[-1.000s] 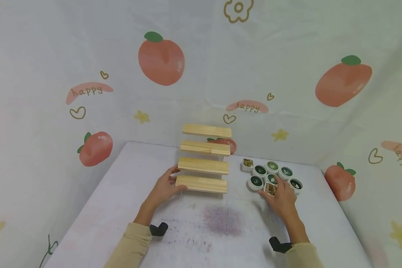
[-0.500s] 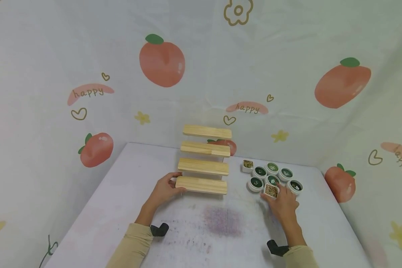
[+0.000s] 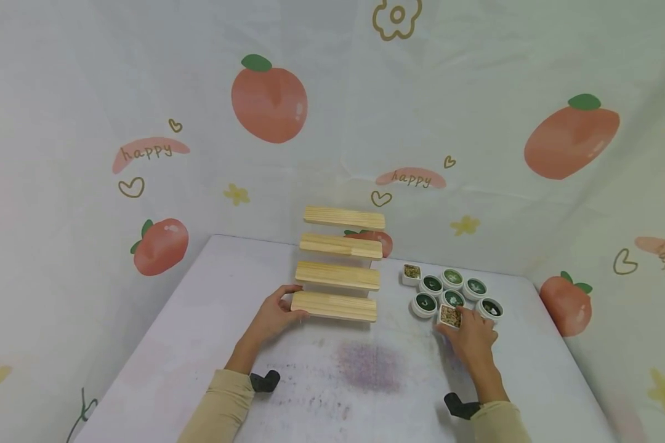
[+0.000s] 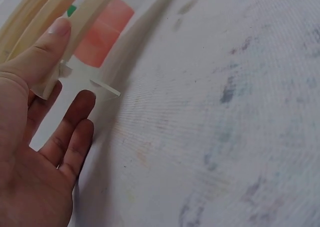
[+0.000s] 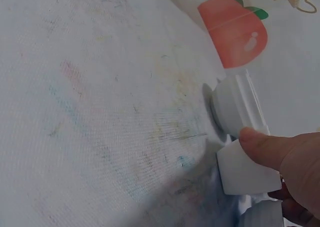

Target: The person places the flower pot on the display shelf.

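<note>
Basically sq. white pot [image 5: 245, 169] w/ brown granules [image 3: 451, 315], in R grip [image 3: 473, 339].

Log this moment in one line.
left hand: around end of lowest wooden board; right hand: grips square white pot; nearby: round white pots

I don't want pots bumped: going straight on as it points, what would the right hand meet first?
Beyond the square pot the right hand pinches, probably the round green-topped pot behind; depth is unclear.
</note>
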The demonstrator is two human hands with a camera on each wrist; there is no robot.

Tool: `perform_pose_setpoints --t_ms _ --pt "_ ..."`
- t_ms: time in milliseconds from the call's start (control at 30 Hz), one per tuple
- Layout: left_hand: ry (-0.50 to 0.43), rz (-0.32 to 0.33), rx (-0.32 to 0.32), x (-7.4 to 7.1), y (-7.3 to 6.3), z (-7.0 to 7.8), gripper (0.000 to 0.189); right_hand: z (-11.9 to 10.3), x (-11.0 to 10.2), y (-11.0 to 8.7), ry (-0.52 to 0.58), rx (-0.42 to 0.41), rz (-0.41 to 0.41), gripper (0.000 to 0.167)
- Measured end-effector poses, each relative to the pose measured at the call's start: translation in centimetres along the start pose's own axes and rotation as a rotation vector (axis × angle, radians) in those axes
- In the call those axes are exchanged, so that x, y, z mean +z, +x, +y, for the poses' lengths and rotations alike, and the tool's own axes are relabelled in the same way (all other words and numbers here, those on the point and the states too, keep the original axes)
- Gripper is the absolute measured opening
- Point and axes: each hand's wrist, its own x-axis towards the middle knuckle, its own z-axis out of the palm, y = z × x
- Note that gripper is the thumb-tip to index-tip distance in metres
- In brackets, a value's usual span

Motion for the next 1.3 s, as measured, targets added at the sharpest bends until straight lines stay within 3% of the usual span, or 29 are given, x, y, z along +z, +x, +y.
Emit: perform_pose_setpoints --t_ms 400,767,1100,1300 --pt "-0.01 -0.007 -0.012 0.1 -0.1 -0.1 0.071 0.4 0.2 0.1 -0.018 -0.045 0.059 0.072" --pt "0.018 -0.001 -0.025 -0.1 -0.1 0.4 0.072 -1.1 -1.9 0.2 0.105 -0.094 0.127 0.069" --pt "0.027 0.033 -0.03 0.0 0.1 0.4 0.071 -3.8 -2.8 1.0 0.286 -0.1 0.129 0.075" --pt "0.047 0.047 -0.048 -0.1 0.0 0.4 0.07 -6.4 -3.3 0.8 0.325 -0.209 0.13 0.071"
